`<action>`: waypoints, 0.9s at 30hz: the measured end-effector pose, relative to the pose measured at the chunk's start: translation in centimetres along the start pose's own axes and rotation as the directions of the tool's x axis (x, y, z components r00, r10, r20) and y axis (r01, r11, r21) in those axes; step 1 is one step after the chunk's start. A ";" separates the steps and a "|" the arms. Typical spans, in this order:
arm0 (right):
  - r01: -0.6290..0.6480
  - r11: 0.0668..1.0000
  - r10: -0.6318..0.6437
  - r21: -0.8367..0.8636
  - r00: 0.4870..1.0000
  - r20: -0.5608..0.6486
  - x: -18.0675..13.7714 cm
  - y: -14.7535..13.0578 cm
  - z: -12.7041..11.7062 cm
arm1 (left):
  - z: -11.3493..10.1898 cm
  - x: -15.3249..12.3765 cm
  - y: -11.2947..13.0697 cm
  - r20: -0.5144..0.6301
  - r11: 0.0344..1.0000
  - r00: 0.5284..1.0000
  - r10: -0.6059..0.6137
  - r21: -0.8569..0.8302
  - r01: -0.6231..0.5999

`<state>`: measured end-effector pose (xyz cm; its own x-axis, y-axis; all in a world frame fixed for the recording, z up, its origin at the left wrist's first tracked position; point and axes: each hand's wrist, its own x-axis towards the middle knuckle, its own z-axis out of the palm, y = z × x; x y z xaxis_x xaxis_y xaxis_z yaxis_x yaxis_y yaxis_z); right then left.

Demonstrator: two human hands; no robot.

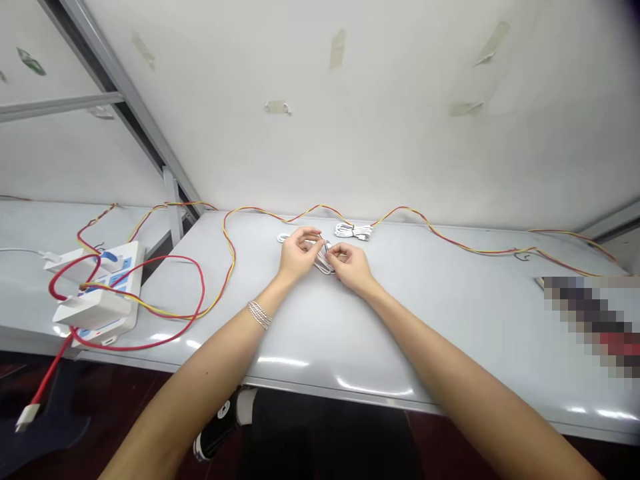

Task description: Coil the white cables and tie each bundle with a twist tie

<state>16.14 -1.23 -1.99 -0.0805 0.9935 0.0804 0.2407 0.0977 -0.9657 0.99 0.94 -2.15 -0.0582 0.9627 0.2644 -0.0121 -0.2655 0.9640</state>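
Observation:
Above the middle of the grey table, my left hand (299, 255) and my right hand (351, 268) come together with fingertips pinched. A thin dark twist tie (325, 245) runs between the fingertips of both hands. A coiled white cable (324, 267) shows just under and between the hands, partly covered by the fingers. One white loop of cable (283, 237) sticks out behind my left hand. Right behind my right hand lies a second white cable bundle (353, 231), bound at its middle with a dark tie.
A white power strip (131, 267) with plugged-in white adapters (93, 307) and a red cable (203, 287) stands at the left. Twisted red and yellow wires (430, 223) run along the table's back by the white wall (390, 153). A pixelated patch covers something at the right.

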 end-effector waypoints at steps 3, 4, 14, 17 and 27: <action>0.006 1.000 -0.006 0.005 1.000 0.022 0.1 0.0 -0.1 | -0.2 0.1 0.0 0.024 0.999 0.999 -0.033 -0.016 0.033; 0.007 1.000 -0.007 0.005 1.000 0.029 0.1 -0.1 -0.1 | -0.2 0.1 0.0 0.023 0.999 0.999 -0.032 -0.017 0.032; -0.146 0.970 0.106 0.194 0.973 0.204 0.6 -0.7 -1.4 | -0.6 0.4 0.1 0.024 1.000 0.999 -0.028 0.013 0.028; -0.151 0.961 0.103 0.230 0.973 0.209 0.8 -0.6 -1.7 | -0.7 0.4 0.1 0.033 0.999 0.999 -0.034 0.035 0.033; -0.134 0.985 0.127 0.109 0.989 0.071 0.4 -0.7 -0.9 | -1.9 1.3 -1.2 -0.055 0.971 0.996 0.064 0.236 -0.050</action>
<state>16.85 -0.86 -1.06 -0.1175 0.9912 -0.0602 0.1419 -0.0432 -0.9889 -1.02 2.44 -2.97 -0.1139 0.9392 0.3240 0.2266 -0.2930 0.9289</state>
